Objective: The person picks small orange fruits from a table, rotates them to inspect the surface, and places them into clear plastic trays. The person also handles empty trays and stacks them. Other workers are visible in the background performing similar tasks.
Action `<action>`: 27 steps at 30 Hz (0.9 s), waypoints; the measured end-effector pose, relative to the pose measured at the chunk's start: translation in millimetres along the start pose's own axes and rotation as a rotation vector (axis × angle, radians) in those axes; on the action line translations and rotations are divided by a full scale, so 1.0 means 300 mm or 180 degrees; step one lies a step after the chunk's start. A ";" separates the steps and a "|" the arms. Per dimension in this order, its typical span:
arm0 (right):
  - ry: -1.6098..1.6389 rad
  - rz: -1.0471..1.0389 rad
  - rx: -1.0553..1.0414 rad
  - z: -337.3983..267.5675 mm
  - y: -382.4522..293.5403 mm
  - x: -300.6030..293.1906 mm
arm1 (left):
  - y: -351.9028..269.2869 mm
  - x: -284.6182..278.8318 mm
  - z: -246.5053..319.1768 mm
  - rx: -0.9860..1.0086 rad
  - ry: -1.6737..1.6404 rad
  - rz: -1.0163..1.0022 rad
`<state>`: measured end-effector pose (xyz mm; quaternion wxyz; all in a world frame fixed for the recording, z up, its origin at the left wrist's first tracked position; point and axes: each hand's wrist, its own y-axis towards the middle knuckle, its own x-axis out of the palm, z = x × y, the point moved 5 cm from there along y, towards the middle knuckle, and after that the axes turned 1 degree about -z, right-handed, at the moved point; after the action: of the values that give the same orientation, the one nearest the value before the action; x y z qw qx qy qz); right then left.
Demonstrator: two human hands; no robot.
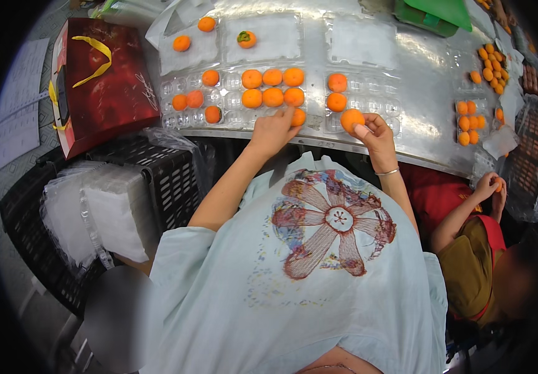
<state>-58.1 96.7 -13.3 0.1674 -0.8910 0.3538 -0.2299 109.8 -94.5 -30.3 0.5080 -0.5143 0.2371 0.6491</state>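
My right hand (379,140) grips an orange persimmon (351,120) between thumb and fingers, over the front row of the right clear plastic tray (392,108). Two more persimmons (337,82) sit in that tray's left column. The fingers of my left hand (271,131) close around a persimmon (299,118) at the front right of the middle clear tray (232,102). Behind it, two rows of persimmons (272,97) fill cups of the same tray. The left clear tray (170,87) carries several scattered persimmons (195,98). A persimmon with a green calyx (246,40) rests on the middle tray's lid.
A red paper bag (110,93) with yellow handles stands left, above a black plastic crate (175,180) and stacked clear trays (114,210). A green container (432,16) is at the back. On the right, a co-worker's hands (488,188) hold a fruit near more filled trays (471,122).
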 end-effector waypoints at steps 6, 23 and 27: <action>0.0761 -0.0620 0.0191 -0.223 -0.082 0.086 | 0.013 -0.004 -0.022 0.0398 0.0018 0.0061; -0.0753 -0.0672 -0.1047 -0.504 -0.204 0.217 | 0.047 -0.278 0.106 0.0060 -0.2124 0.0314; -0.0811 -0.0718 -0.1065 -0.523 -0.215 0.242 | 0.060 -0.507 0.301 0.0792 -0.3421 0.0270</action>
<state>-58.7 68.8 169.0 0.0339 -0.9620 0.2613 -0.0711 48.3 -89.4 136.4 0.5878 -0.0367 0.0398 0.8072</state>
